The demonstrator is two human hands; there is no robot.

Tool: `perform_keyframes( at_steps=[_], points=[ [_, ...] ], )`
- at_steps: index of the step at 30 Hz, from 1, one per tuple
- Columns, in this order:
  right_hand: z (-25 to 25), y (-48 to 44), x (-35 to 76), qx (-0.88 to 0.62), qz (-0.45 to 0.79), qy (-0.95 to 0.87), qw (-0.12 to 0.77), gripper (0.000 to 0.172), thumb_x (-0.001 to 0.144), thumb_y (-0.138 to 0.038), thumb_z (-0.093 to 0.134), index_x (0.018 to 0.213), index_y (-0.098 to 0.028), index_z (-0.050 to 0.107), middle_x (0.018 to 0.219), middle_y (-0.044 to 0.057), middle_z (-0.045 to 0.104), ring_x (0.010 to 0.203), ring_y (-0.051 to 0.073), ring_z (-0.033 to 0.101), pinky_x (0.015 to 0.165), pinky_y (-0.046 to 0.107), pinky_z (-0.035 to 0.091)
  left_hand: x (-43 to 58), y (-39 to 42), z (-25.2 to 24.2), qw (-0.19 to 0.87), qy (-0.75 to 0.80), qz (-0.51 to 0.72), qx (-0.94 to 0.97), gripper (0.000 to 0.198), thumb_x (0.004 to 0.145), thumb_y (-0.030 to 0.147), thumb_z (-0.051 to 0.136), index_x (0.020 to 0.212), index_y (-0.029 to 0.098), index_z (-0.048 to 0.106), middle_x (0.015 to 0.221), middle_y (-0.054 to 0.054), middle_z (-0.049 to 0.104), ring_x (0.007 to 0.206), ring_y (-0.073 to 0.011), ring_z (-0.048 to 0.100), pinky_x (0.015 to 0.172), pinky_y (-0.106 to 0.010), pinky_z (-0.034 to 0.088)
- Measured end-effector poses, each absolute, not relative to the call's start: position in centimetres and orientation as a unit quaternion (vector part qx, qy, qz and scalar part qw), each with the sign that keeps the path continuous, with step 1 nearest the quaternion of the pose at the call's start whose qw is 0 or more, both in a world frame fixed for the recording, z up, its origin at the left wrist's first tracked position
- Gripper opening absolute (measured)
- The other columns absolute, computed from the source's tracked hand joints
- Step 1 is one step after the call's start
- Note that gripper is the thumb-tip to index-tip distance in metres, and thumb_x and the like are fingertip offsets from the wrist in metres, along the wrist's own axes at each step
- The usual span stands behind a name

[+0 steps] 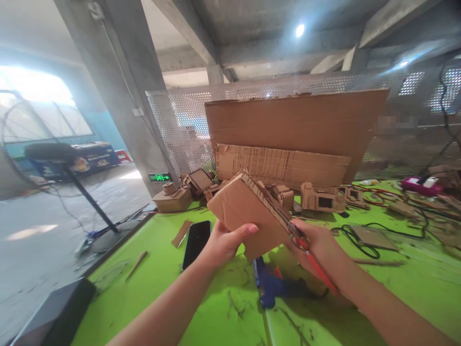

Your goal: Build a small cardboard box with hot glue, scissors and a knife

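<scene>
My left hand grips a piece of brown cardboard, thumb on its face, and holds it tilted above the table. My right hand is wrapped round red-handled scissors. Their dark blades lie along the right edge of the cardboard; whether they bite into it I cannot tell. Beneath the hands a blue glue gun rests on the green table. A dark-screened phone lies to the left of my left hand.
Several cardboard models, including a box-shaped one, line the back. Behind them leans a large cardboard sheet. Black cable and scraps lie at right. A thin stick and a dark box are at left.
</scene>
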State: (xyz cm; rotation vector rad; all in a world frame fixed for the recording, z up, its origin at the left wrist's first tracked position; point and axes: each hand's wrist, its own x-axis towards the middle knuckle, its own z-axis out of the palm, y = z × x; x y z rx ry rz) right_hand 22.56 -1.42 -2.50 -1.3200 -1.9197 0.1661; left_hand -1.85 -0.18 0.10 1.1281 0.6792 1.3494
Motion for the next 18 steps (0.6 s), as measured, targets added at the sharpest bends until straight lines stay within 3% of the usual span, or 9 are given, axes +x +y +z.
perform_keyframes(
  at_steps=[4, 9, 13, 18],
  points=[
    [-1.84, -2.12, 22.49, -0.539, 0.057, -0.770, 0.337, 0.021, 0.089, -0.034, 0.052, 0.078, -0.023, 0.066, 0.061, -0.001, 0.061, 0.058, 0.018, 0.055, 0.057, 0.027, 0.036, -1.72, -0.27, -0.14, 0.591, 0.296, 0.573, 0.484, 0.074, 0.066, 0.035, 0.096, 0.132, 0.020, 0.067, 0.115, -0.012, 0.079, 0.105, -0.0281, 0.074, 0.089, -0.036, 0.060],
    [-1.98, -2.23, 22.54, -0.567, 0.019, -0.748, 0.344, 0.027, 0.089, -0.039, 0.053, 0.072, -0.023, 0.066, 0.054, -0.001, 0.059, 0.050, 0.016, 0.049, 0.051, 0.027, 0.029, -1.53, -0.44, 0.03, 0.598, 0.293, 0.585, 0.463, 0.075, 0.063, 0.036, 0.097, 0.130, 0.019, 0.068, 0.112, -0.012, 0.080, 0.105, -0.0311, 0.074, 0.089, -0.038, 0.061],
    [-2.03, -1.90, 22.43, -0.536, 0.061, -0.762, 0.359, 0.022, 0.086, -0.033, 0.052, 0.073, -0.022, 0.066, 0.055, -0.002, 0.060, 0.050, 0.016, 0.053, 0.050, 0.026, 0.033, -1.53, -0.45, 0.13, 0.593, 0.299, 0.588, 0.461, 0.075, 0.064, 0.035, 0.096, 0.131, 0.019, 0.068, 0.112, -0.012, 0.080, 0.103, -0.0302, 0.075, 0.087, -0.037, 0.061],
    [-2.15, -1.77, 22.05, -0.537, 0.079, -0.739, 0.399, 0.024, 0.085, -0.038, 0.057, 0.093, -0.019, 0.071, 0.061, -0.001, 0.066, 0.053, 0.017, 0.059, 0.054, 0.026, 0.043, -1.94, -0.07, 0.29, 0.589, 0.301, 0.579, 0.477, 0.076, 0.064, 0.035, 0.097, 0.132, 0.018, 0.067, 0.113, -0.014, 0.080, 0.105, -0.0315, 0.075, 0.089, -0.039, 0.061]
  ],
)
